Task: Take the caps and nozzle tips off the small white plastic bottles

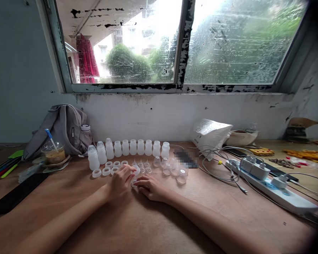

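Observation:
My left hand is curled at the middle of the table, its fingertips on a whitish bottle collar ring, partly hidden by the fingers. Close beside it, my right hand has its fingertips on a clear bottle teat lying at table level. Behind the hands are several clear teats standing upright. White collar rings lie in rows to the left. Small baby bottles stand in a curved line at the back, with three at the left end capped. Clear dome caps are grouped on the right.
A blurred dark phone-like slab lies behind the caps. On the right are tangled cables, a power strip and a white bag. A drink cup, grey backpack and black mat occupy the left.

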The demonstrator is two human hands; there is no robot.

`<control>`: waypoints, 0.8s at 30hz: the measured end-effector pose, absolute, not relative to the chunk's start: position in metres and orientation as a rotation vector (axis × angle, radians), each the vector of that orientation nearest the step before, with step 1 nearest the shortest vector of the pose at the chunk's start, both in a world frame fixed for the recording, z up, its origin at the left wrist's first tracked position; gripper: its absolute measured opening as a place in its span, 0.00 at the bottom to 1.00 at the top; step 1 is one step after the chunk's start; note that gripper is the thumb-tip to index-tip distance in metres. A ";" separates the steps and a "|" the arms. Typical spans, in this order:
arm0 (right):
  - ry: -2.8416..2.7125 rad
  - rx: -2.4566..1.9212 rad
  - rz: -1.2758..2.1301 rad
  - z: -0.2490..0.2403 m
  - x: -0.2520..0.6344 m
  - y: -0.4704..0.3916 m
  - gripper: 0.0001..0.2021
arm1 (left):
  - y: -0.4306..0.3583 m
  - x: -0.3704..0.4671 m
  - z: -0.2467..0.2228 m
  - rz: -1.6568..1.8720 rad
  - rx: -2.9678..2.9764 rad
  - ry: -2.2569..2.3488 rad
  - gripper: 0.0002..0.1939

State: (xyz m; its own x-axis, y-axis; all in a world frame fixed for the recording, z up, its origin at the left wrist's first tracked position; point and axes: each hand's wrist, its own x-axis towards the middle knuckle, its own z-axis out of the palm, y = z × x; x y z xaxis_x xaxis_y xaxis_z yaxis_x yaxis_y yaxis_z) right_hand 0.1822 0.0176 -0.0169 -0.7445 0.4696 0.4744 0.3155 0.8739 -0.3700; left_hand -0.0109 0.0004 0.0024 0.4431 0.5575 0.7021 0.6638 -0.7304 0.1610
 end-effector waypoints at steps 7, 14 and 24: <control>-2.261 -0.654 0.558 -0.017 0.181 0.020 0.15 | -0.005 -0.018 -0.015 -1.078 -2.563 -0.846 0.10; -2.068 -0.888 0.573 -0.026 0.181 0.031 0.12 | -0.003 -0.022 -0.012 -0.852 -2.727 -0.712 0.09; -2.134 -0.905 0.508 -0.025 0.180 0.029 0.11 | 0.003 -0.026 -0.016 -0.757 -2.770 -0.786 0.09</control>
